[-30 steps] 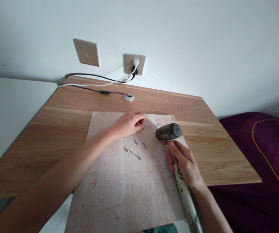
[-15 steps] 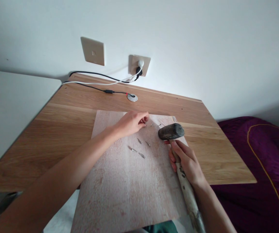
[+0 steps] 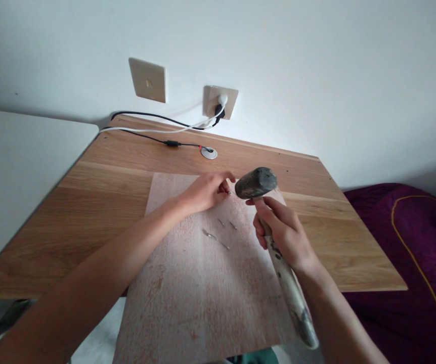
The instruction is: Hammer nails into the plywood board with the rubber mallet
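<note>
My right hand (image 3: 282,227) is wrapped round the handle of a mallet (image 3: 258,182) with a dark, worn head. The mallet head is raised above the far right part of a pale wooden board (image 3: 187,293). At the board's far side, my left hand (image 3: 208,192) pinches a small nail (image 3: 229,192), of which only the shiny head end shows between the fingertips. Nearer to me, several loose metal nails (image 3: 218,240) lie on the board. The mallet head hides part of the board's far right side.
The board rests on a wooden desk (image 3: 339,237) and overhangs its front edge. Behind it, cables (image 3: 157,118) run to a wall socket (image 3: 230,103) and a round cable hole (image 3: 209,152). A white panel (image 3: 32,172) borders the left; purple fabric (image 3: 423,237) is at right.
My right hand has lifted the mallet and brought its head leftward, closer to my left hand. My left hand keeps its pinch on the nail, nearly in place.
</note>
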A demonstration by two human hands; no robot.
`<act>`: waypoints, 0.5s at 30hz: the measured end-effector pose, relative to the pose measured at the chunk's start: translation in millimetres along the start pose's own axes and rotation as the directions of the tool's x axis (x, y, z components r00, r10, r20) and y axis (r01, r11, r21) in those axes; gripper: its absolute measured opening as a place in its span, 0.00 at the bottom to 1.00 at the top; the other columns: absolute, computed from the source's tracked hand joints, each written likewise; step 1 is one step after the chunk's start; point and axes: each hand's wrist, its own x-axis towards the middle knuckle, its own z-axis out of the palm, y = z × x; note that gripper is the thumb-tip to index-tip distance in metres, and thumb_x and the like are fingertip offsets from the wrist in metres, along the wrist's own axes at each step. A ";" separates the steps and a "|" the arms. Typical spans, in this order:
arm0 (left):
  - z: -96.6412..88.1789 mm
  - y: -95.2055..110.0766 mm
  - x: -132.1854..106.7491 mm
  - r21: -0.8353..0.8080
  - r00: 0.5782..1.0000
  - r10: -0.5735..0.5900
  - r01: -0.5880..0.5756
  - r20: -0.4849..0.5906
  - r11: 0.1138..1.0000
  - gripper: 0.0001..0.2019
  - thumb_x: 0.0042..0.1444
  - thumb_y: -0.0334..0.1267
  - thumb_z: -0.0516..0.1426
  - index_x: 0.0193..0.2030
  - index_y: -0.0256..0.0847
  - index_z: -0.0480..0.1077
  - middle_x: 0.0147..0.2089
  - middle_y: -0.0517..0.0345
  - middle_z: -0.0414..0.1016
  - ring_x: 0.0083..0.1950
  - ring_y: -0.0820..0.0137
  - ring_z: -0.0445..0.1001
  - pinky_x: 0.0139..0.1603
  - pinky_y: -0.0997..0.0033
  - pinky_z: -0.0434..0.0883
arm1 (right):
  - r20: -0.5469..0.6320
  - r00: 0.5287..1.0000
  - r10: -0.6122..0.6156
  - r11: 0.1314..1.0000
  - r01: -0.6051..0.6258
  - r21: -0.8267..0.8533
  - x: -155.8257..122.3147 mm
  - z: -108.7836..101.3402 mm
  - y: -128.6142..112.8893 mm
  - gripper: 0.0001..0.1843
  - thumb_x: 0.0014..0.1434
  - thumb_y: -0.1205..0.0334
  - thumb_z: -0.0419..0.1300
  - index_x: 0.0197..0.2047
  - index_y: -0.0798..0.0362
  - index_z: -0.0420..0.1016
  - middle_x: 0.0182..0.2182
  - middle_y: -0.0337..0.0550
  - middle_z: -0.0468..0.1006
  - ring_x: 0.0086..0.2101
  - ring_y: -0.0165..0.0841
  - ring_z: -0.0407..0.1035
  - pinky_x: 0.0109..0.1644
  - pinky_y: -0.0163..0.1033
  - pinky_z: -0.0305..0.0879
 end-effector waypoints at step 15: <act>-0.7 -3.3 0.6 -0.013 0.999 0.037 -0.037 0.010 0.999 0.15 0.60 0.26 0.64 0.53 0.39 0.76 0.39 0.58 0.83 0.38 0.70 0.79 0.40 0.72 0.71 | -0.112 0.991 -0.071 0.976 0.046 -0.213 4.0 10.8 0.6 0.23 0.73 0.38 0.54 0.36 0.48 0.68 0.19 0.31 0.70 0.16 0.27 0.65 0.21 0.34 0.59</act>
